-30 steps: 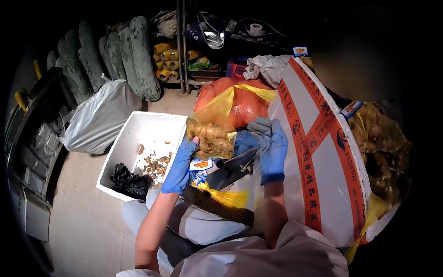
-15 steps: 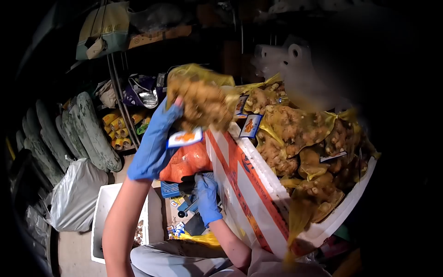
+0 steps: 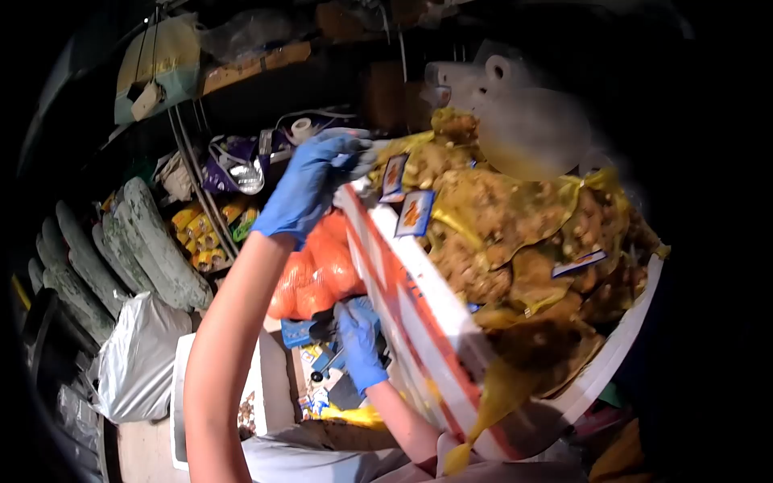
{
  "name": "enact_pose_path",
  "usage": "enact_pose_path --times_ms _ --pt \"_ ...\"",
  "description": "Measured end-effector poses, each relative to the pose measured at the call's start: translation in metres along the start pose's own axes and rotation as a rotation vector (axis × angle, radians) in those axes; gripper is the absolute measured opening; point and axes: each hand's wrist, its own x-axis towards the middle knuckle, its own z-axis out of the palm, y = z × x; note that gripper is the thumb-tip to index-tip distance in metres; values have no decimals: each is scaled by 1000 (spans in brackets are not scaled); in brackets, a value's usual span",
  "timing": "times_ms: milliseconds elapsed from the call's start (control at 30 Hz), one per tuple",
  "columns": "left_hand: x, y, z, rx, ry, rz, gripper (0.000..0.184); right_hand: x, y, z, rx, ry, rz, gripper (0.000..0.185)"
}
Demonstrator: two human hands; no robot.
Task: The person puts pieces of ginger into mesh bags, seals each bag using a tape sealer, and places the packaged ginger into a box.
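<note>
My left hand [image 3: 318,177], in a blue glove, is raised at the left corner of a white foam box [image 3: 475,346]. Its fingers stretch toward the pile, and nothing shows in them. Yellow net bags of ginger [image 3: 515,213] heap above the box's rim; some carry blue-edged picture labels [image 3: 415,213]. Lower down, my right hand [image 3: 360,346], also gloved in blue, is curled beside a blue and black device [image 3: 326,362] with a black knob. What its fingers grip is hidden.
Left of the box lies an orange-red net sack [image 3: 318,274]. A second white foam box [image 3: 274,378] stands near my knees. Long green gourds [image 3: 149,241] and a white plastic bag [image 3: 145,354] are at the left. Plastic rolls [image 3: 499,68] sit behind the ginger.
The bag of ginger that my left hand held up has left it. That hand is now empty at the box's corner. My right hand stays by the device.
</note>
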Motion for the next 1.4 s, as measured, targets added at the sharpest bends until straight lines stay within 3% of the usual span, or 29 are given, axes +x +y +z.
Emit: enact_pose_path --times_ms 33,67,100,133,167,233,267,300,367,433,500,533,600,633,700,767,833,867,933,1033,1100,1133,1200,1233,1333,1400 --pt "-14 1 -19 44 11 12 20 4 -36 -11 429 -138 516 21" --pt "-31 1 -34 35 46 26 21 -5 33 14 493 -7 500 18" --pt "-52 2 -45 26 84 36 22 -3 -23 -3 458 -57 394 17" --pt "-76 -1 -53 53 199 35 24 -9 26 14 216 79 263 17" --pt "-98 -11 -72 62 232 47 25 -15 59 16 369 11 417 31" --pt "-153 -42 -108 22 352 7 27 -27 60 14 219 -22 356 27" --pt "-183 -62 -122 25 404 -24 28 -36 81 14 441 -86 466 26" --pt "-215 -87 -136 -53 495 -77 27 -46 81 13 313 -110 376 23" --pt "-275 -138 -168 -117 689 -182 25 -64 64 26 372 58 407 19" --pt "-321 -176 -188 -182 891 -331 20 -92 114 30 354 217 429 22" --pt "-349 -201 -204 -204 948 -374 20 -117 151 23 241 99 438 27" --pt "-357 -210 -213 -221 979 -382 20 -125 166 26 147 130 593 29" --pt "-359 -210 -221 -232 1074 -481 19 -150 211 20 51 31 691 28" --pt "-356 -200 -220 -286 989 -412 18 -165 234 19 -27 -47 768 28" --pt "-345 -181 -213 -370 1105 -407 21 -197 287 26 -132 -121 894 28" --pt "-349 -164 -214 -471 1133 -354 20 -236 354 33 -476 -581 704 25" --pt "-355 -153 -221 -450 1304 -269 21 -247 375 66 -761 -842 463 25" --pt "-357 -150 -225 -423 1391 -219 21 -249 379 86 -735 -879 337 24" --pt "-364 -147 -232 -419 1461 -155 20 -252 387 129 -792 -1054 337 18" --pt "-374 -150 -237 -529 1469 -185 21 -276 416 176 -626 -991 108 19" --pt "-375 -157 -240 -544 1511 -193 21 -280 415 207 -792 -1051 14 25" --pt "-378 -158 -243 -543 1559 -211 20 -279 412 216 -862 -1170 74 31" --pt "-382 -159 -248 -534 1602 -227 20 -304 444 222 -1082 -1012 -32 28" --pt "-386 -160 -251 -526 1616 -195 23 -311 458 221 -1094 -795 -115 25" --pt "-393 -158 -254 -518 1628 -161 23 -328 504 213 -980 -975 -9 26" --pt "-394 -160 -251 -538 1633 -138 22 -313 487 205 -970 -1144 67 28"
